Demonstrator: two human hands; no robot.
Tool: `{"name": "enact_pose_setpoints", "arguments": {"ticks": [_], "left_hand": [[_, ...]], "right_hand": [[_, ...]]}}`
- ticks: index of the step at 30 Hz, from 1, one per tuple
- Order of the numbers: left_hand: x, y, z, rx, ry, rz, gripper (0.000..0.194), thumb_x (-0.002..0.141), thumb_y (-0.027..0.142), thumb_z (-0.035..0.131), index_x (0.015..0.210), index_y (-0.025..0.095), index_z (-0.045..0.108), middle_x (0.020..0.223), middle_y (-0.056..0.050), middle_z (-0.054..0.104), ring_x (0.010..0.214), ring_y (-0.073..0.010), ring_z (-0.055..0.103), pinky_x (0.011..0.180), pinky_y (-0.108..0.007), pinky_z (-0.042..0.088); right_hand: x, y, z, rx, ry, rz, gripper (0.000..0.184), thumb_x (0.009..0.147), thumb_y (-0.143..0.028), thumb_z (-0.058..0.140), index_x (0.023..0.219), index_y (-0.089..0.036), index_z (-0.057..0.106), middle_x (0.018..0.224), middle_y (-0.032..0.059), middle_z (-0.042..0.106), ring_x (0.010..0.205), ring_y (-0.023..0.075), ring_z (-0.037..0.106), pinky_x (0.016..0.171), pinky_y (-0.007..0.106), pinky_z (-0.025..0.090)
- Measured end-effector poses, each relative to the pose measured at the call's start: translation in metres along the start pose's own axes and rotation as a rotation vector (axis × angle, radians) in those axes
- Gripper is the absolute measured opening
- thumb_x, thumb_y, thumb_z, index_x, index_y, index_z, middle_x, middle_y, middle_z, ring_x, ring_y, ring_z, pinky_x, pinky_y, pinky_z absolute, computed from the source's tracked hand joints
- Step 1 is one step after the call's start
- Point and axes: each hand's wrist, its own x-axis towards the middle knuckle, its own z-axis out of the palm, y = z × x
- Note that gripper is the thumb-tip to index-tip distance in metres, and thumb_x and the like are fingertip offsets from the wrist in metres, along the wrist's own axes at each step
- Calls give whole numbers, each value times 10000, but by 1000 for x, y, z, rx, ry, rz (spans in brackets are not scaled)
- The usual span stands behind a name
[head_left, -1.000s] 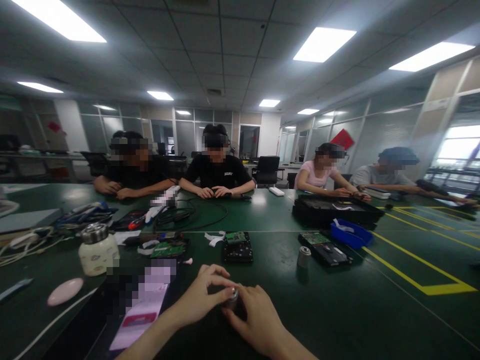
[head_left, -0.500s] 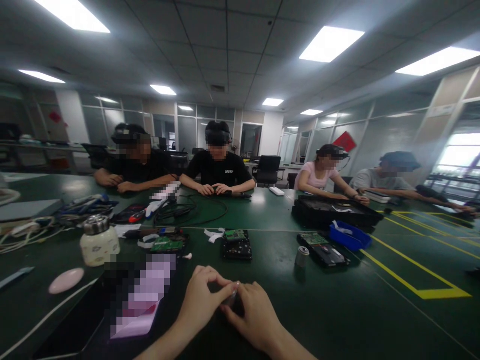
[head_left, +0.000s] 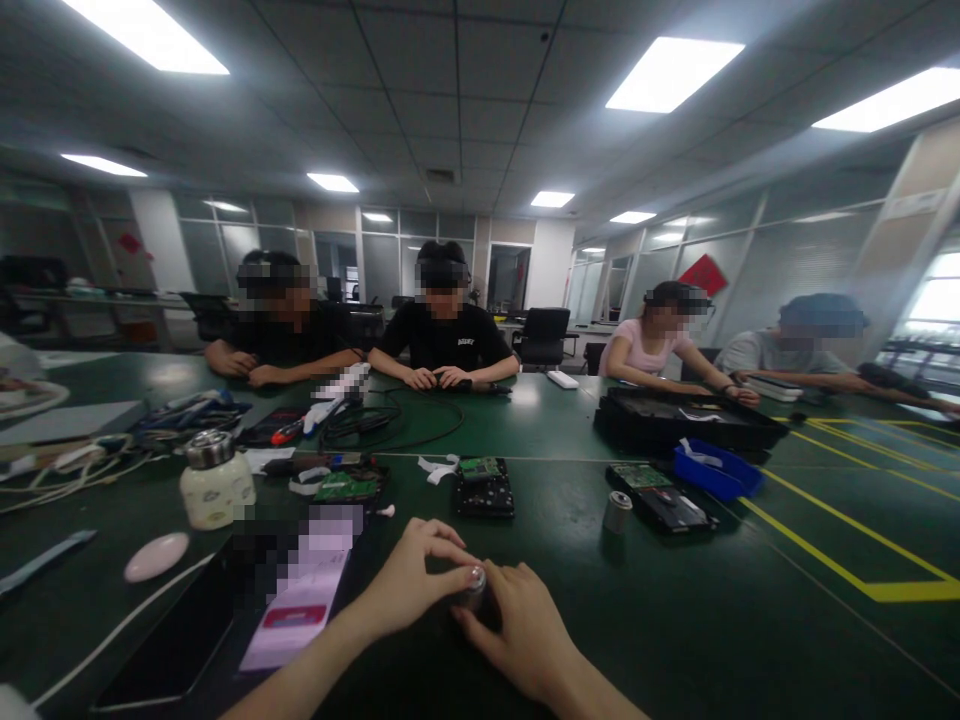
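At the near middle of the table, a small silver metal cylinder [head_left: 475, 592] stands between my hands, largely hidden by the fingers. My left hand [head_left: 415, 577] curls round its left side, with the thumb at the top. From the right, my right hand [head_left: 523, 622] closes on it with thumb and bent fingers. A similar silver cylinder [head_left: 618, 512] stands by itself to the right. Beyond my hands lies a black drive-like unit with a green circuit board [head_left: 482, 480]; another such unit [head_left: 664, 498] lies behind the lone cylinder.
On the left are a cream bottle [head_left: 217, 490], a pink oval object [head_left: 156, 557], a black tablet-like slab [head_left: 169, 640] and cables. A blue tray [head_left: 716, 472] and a black bin [head_left: 686, 425] stand at right, near yellow tape. Several people sit across the green table [head_left: 570, 570].
The view has shifted slightly, moving the scene to the right. More of the cylinder's top now shows between my hands, which remain around it.
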Motion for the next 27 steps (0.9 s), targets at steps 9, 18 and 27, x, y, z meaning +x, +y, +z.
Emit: {"name": "enact_pose_setpoints", "arguments": {"ticks": [9,18,27], "left_hand": [[-8,9,14,52,368,8,225,736,443,618,716,244,722,774,-29,650,848,-210,540,816,-346,402],[2,-45,15,255,270,-137,219,729,418,610,808,258,738,778,-40,649,845,-230,532,762,-338,395],[-3,-1,16,-44,329,107,165,767,353,616,734,204,679,781,-19,656,791,-176,580,740,-293,433]], "right_hand": [[1,-1,0,-23,20,-16,211,831,-382,535,919,-191,545,815,23,638,733,188,573,683,286,334],[-1,-3,-1,-43,32,8,235,835,-432,534,857,-199,541,789,20,626,718,193,562,667,291,334],[2,-1,0,-14,18,-10,197,828,-373,536,905,-193,553,818,30,641,720,193,564,675,295,346]]}}
